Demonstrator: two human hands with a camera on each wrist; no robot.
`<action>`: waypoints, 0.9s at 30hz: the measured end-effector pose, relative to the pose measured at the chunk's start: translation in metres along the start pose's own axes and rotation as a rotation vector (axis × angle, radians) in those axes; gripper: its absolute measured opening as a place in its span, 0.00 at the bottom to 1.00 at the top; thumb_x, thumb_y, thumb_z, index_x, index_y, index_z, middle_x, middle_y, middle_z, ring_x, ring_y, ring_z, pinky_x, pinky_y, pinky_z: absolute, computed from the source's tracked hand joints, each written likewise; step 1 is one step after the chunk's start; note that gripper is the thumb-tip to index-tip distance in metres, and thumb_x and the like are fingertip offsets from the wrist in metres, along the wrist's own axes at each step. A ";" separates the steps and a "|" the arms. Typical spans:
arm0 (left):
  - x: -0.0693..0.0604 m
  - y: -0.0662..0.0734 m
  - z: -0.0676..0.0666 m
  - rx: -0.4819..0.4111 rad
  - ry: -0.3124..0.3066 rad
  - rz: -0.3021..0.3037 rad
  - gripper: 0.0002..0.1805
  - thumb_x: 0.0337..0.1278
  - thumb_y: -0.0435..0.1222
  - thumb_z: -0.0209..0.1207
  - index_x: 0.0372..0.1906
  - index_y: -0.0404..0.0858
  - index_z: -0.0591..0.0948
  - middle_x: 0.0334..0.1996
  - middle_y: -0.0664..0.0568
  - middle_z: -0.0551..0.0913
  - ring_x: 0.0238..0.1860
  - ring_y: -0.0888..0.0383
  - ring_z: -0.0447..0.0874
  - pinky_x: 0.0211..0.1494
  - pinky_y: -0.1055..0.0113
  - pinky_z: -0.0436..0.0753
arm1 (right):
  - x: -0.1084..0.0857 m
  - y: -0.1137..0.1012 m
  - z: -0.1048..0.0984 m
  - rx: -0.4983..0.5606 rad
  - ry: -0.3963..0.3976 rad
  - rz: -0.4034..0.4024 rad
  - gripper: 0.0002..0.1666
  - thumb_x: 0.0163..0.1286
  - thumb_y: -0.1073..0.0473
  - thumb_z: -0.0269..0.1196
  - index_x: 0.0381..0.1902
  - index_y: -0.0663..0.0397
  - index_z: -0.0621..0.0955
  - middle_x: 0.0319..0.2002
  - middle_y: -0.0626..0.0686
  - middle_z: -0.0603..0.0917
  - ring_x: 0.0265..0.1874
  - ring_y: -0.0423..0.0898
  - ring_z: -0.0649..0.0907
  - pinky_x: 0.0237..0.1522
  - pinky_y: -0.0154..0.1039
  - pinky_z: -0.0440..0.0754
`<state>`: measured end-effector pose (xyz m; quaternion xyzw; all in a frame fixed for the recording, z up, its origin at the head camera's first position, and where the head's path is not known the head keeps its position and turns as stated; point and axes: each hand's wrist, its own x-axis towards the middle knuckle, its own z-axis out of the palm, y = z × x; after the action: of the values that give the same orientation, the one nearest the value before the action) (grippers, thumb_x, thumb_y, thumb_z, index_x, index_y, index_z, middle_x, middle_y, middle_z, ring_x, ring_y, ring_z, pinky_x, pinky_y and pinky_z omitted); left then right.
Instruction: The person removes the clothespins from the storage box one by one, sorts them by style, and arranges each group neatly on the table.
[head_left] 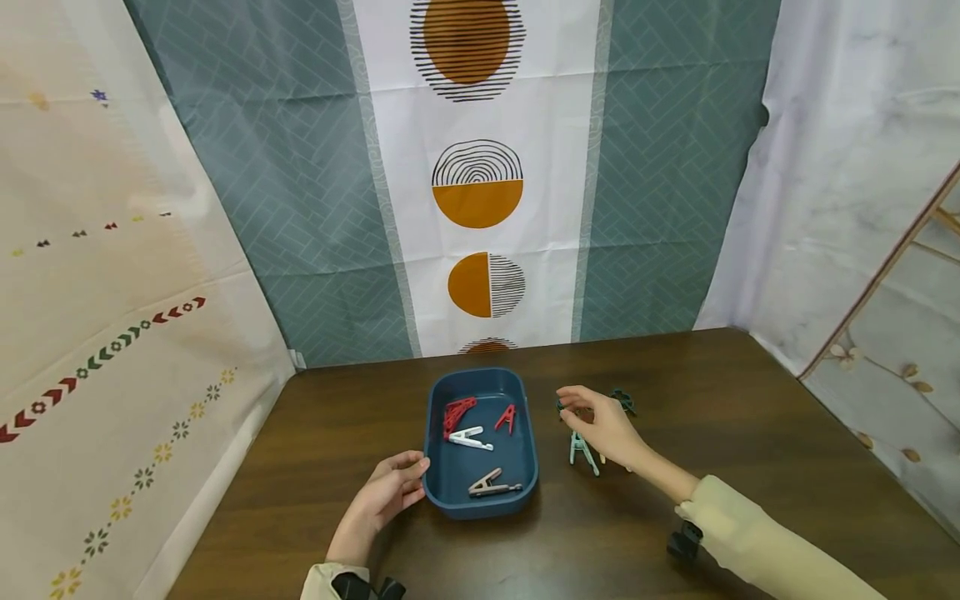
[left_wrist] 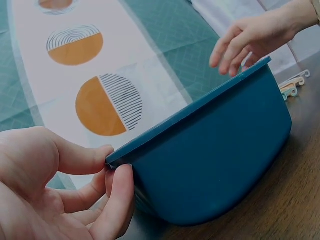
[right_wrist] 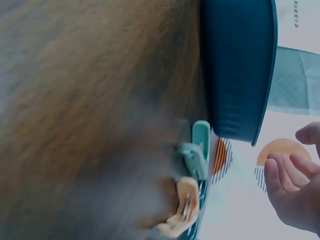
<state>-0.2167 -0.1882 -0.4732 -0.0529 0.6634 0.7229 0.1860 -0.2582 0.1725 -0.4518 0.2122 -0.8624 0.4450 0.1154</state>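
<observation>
With the left hand [head_left: 386,492], pinches the blue bin [head_left: 483,510] by its rim at eight o'clock. With the right hand [head_left: 600,425], at three o'clock from the bin, holds nothing visible, with thumb and fingers apart. As for the mint clip [head_left: 577,442], lies near this hand, toward seven o'clock. Seems light, stiff and springy, perhaps a little slippery; best to take across both legs.

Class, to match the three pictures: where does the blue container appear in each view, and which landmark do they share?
Head: container, just below picture centre.
Left wrist: container, centre to right, side-on.
Right wrist: container, top edge, right of centre.
Shared landmark: wall hanging with orange circles.
</observation>
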 end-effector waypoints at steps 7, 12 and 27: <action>-0.002 0.002 -0.002 -0.010 -0.020 -0.005 0.21 0.66 0.39 0.57 0.55 0.30 0.68 0.28 0.57 0.79 0.29 0.66 0.80 0.37 0.75 0.82 | 0.013 -0.010 0.013 0.047 -0.071 -0.066 0.19 0.68 0.60 0.63 0.56 0.52 0.78 0.49 0.52 0.85 0.45 0.47 0.84 0.47 0.47 0.83; -0.002 0.005 -0.002 -0.009 -0.030 0.007 0.15 0.66 0.37 0.57 0.51 0.34 0.69 0.27 0.58 0.77 0.27 0.67 0.78 0.37 0.75 0.82 | 0.022 -0.019 0.019 0.075 -0.175 -0.119 0.21 0.67 0.58 0.64 0.57 0.54 0.78 0.52 0.57 0.83 0.50 0.52 0.83 0.53 0.51 0.81; 0.000 0.001 -0.001 -0.030 -0.022 -0.004 0.15 0.66 0.37 0.57 0.50 0.35 0.70 0.26 0.58 0.76 0.27 0.67 0.77 0.35 0.75 0.81 | 0.050 -0.031 0.057 -0.043 -0.453 -0.248 0.28 0.58 0.63 0.71 0.58 0.57 0.77 0.55 0.56 0.82 0.50 0.57 0.81 0.53 0.54 0.80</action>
<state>-0.2174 -0.1889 -0.4723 -0.0492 0.6502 0.7330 0.1938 -0.2886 0.0967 -0.4430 0.4081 -0.8429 0.3501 -0.0227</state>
